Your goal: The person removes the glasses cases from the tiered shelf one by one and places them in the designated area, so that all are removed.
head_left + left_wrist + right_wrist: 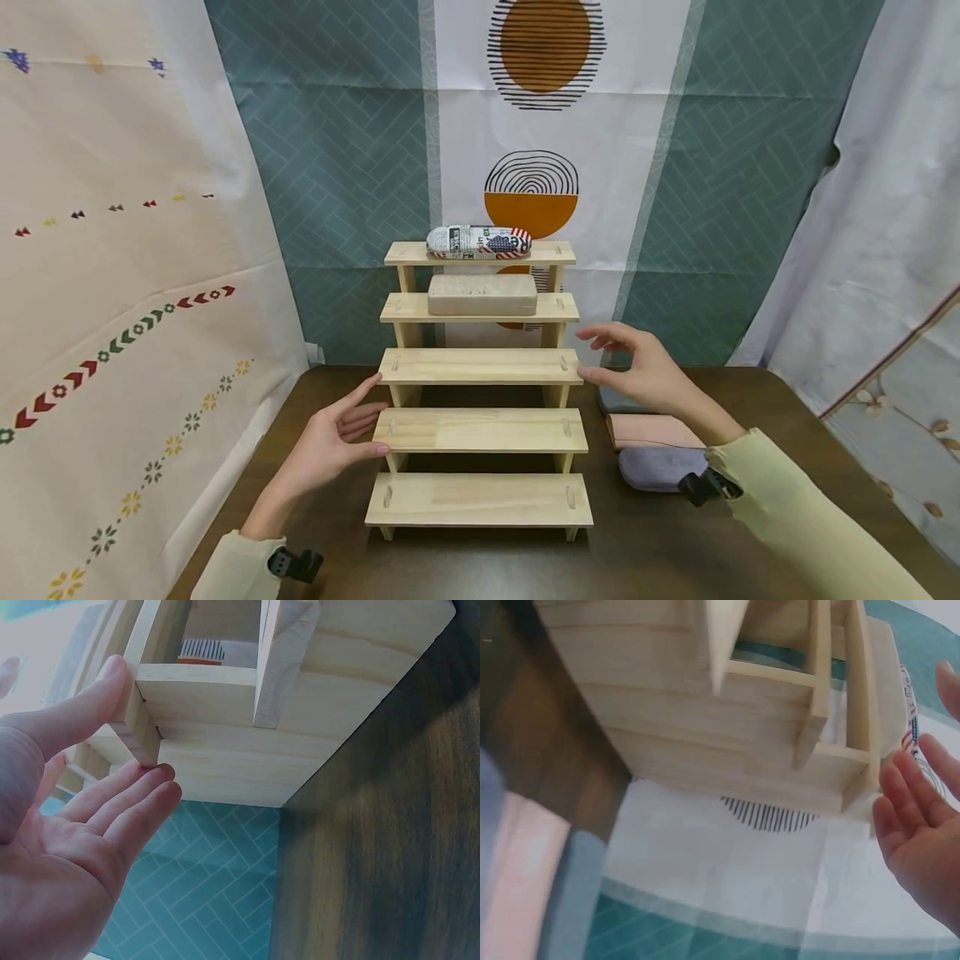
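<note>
A pale wooden five-step display rack (480,367) stands on the dark table. My left hand (337,437) is at its left side, fingers extended; in the left wrist view thumb and fingertips touch a plank's end (139,739). My right hand (630,362) is beside the right end of the middle step, fingers slightly bent and apart, holding nothing; whether its thumb touches the plank I cannot tell. On the top step lies an oblong case (478,242) with newspaper and flag print. A beige box-shaped case (482,296) lies one step below.
Right of the rack, partly under my right forearm, lie a blue-grey case (618,402), a pink case (652,432) and a purple case (660,468). Patterned cloth (322,167) hangs behind the table (480,567) and at both sides.
</note>
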The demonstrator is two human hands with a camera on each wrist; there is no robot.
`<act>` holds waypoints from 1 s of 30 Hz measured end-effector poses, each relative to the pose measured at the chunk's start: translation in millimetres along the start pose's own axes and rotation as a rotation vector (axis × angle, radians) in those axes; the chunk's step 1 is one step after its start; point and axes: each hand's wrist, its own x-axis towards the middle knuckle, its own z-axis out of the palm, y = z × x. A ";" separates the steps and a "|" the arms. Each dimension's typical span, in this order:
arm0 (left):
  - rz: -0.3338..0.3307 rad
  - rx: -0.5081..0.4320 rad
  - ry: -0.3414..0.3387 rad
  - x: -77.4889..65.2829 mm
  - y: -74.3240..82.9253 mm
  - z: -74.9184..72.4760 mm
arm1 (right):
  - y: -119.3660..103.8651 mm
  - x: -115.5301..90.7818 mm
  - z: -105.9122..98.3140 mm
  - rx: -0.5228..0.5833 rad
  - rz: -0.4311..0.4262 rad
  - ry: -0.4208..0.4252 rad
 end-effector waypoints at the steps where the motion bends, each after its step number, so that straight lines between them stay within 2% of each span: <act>1: -0.004 -0.001 0.001 -0.2 -0.1 -0.2 | -2.1 7.2 1.6 -0.007 -0.010 0.010; 6: -0.017 -0.007 -0.001 -0.9 -1.5 -0.9 | -10.6 43.1 9.5 -0.044 -0.024 0.035; 9: -0.010 -0.010 -0.004 -0.3 -2.7 -0.6 | -14.0 62.3 14.6 -0.062 0.002 0.025; 17: -0.005 -0.016 -0.003 -0.7 -3.5 -0.3 | -14.1 100.1 22.3 -0.067 0.057 -0.012; 23: -0.001 -0.015 0.001 -0.6 -3.3 -0.4 | -11.7 118.1 25.6 -0.048 0.074 -0.044; 30: -0.003 -0.014 0.003 -0.1 -2.1 -0.4 | -12.0 125.3 26.0 -0.022 0.080 -0.054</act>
